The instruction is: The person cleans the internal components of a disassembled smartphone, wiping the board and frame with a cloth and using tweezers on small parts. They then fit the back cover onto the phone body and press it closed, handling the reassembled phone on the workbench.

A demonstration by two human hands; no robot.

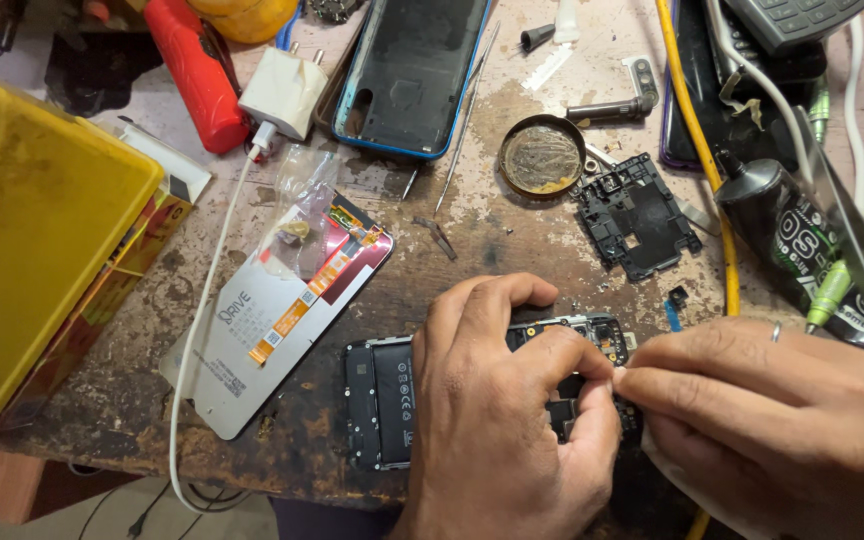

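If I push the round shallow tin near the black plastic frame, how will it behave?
The round tin looks low and flat, so it would probably slide rather than tip. It seems thin and light, so it may skid easily. The black frame lies close beside it.

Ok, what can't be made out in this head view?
- Opened phone: its right half, covered by left hand.
- What the right hand pinches: too small, hidden by fingertips.
- Yellow box: cut by the left edge.
- Dark tube: partly behind metal tweezers.
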